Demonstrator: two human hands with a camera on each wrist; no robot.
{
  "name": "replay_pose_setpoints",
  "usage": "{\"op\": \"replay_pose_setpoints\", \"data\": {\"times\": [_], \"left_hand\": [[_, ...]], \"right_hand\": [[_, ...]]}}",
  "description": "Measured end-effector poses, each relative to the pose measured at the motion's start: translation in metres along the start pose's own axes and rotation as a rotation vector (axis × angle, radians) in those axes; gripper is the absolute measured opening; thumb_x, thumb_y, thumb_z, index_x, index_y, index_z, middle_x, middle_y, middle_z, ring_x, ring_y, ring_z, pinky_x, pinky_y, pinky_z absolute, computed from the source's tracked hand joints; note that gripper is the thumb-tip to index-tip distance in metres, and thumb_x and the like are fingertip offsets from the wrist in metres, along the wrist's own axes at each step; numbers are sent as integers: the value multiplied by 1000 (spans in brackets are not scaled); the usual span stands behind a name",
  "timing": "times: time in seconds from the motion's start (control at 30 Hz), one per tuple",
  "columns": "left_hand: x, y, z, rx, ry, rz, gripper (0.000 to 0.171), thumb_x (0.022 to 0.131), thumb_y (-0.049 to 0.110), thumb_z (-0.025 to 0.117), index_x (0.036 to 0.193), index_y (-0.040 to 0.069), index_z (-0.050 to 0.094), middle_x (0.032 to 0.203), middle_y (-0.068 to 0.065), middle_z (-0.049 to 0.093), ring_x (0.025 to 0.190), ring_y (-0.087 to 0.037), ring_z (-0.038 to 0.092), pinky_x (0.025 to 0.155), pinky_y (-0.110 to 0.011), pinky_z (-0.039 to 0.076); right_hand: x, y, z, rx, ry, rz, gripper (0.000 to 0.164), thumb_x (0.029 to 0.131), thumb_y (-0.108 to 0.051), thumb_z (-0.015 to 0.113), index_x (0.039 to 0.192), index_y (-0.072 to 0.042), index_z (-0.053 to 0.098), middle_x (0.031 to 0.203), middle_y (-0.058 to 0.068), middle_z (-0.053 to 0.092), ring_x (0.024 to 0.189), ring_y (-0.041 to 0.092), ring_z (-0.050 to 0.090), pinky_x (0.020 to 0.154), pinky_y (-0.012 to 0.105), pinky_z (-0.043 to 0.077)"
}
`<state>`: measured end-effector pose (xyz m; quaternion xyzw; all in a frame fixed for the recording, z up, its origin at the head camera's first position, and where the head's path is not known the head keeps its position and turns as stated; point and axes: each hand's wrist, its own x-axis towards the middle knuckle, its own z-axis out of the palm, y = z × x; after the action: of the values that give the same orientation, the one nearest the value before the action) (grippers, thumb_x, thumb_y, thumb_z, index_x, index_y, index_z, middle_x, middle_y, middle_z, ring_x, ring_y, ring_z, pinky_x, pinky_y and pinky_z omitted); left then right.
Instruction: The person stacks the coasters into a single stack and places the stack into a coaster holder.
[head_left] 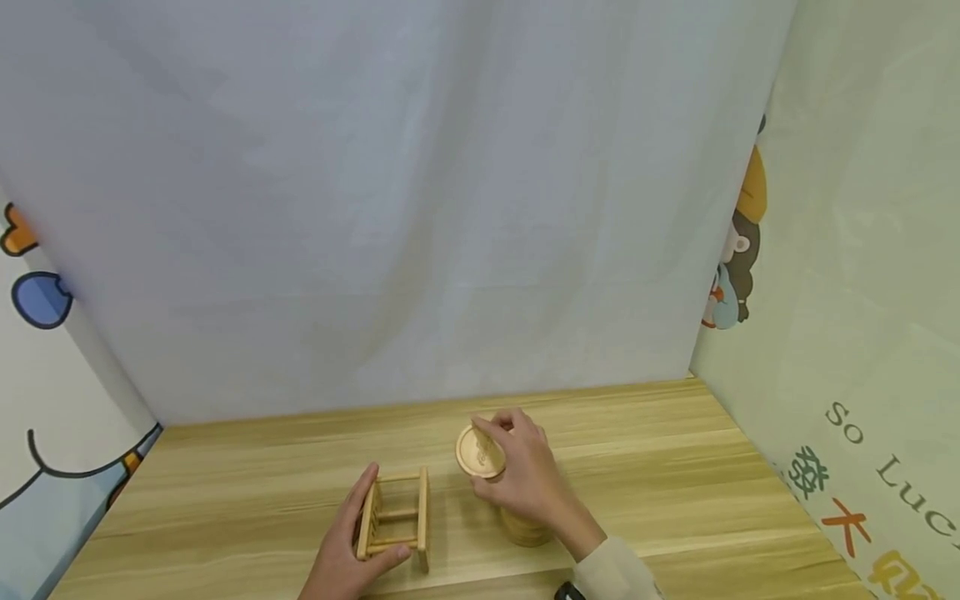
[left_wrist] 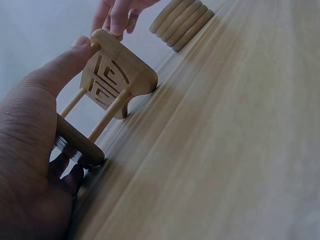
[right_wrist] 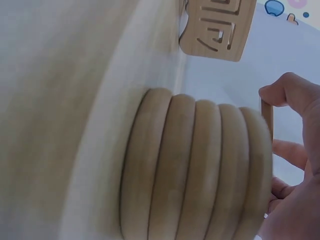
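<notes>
My left hand (head_left: 347,546) grips a small wooden coaster rack (head_left: 423,517), thumb on one side and fingers on the other. Thin dowels join the rack's two cut-out panels, one of which faces the left wrist camera (left_wrist: 120,65). To the right, my right hand (head_left: 531,473) pinches a round wooden coaster (head_left: 472,452) by its edges, with an engraved mark on its face. Below that hand stands a stack of coasters (head_left: 525,532), partly hidden by it in the head view. In the right wrist view several rounded coasters (right_wrist: 192,170) lie flat on one another.
Everything rests on a wood-grain table (head_left: 247,500). A pale grey cloth (head_left: 375,208) hangs along its back edge. Printed panels flank it, with lettering on the right panel (head_left: 847,333) and cartoon shapes on the left one (head_left: 45,375).
</notes>
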<state>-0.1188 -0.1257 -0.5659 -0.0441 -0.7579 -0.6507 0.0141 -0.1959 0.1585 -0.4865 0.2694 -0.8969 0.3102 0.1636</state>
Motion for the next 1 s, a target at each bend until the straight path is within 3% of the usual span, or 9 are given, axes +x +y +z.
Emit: {"op": "replay_pose_setpoints", "data": {"times": [0.4, 0.73, 1.0], "left_hand": [[-1, 0, 0, 16, 7, 6, 112, 89, 16, 95, 178, 27, 28, 170, -30, 38, 126, -40, 66, 87, -35, 62], [-2, 0, -1, -2, -2, -2, 111, 91, 17, 94, 179, 28, 26, 170, -31, 36, 127, -41, 66, 86, -35, 62], [-1, -2, -2, 10, 4, 2, 112, 90, 17, 94, 179, 27, 27, 170, -31, 37, 126, -40, 65, 87, -35, 61]], "right_hand": [[-19, -4, -2, -22, 53, -62, 75, 74, -16, 95, 145, -7, 73, 125, 7, 61, 114, 24, 59, 104, 59, 48], [-30, -7, -2, -32, 102, -96, 74, 70, -20, 91, 141, -8, 76, 121, 6, 62, 110, 21, 57, 96, 52, 51], [-37, -4, -7, -23, 114, -86, 75, 68, -19, 94, 140, -9, 76, 122, 7, 63, 112, 22, 61, 99, 58, 52]]}}
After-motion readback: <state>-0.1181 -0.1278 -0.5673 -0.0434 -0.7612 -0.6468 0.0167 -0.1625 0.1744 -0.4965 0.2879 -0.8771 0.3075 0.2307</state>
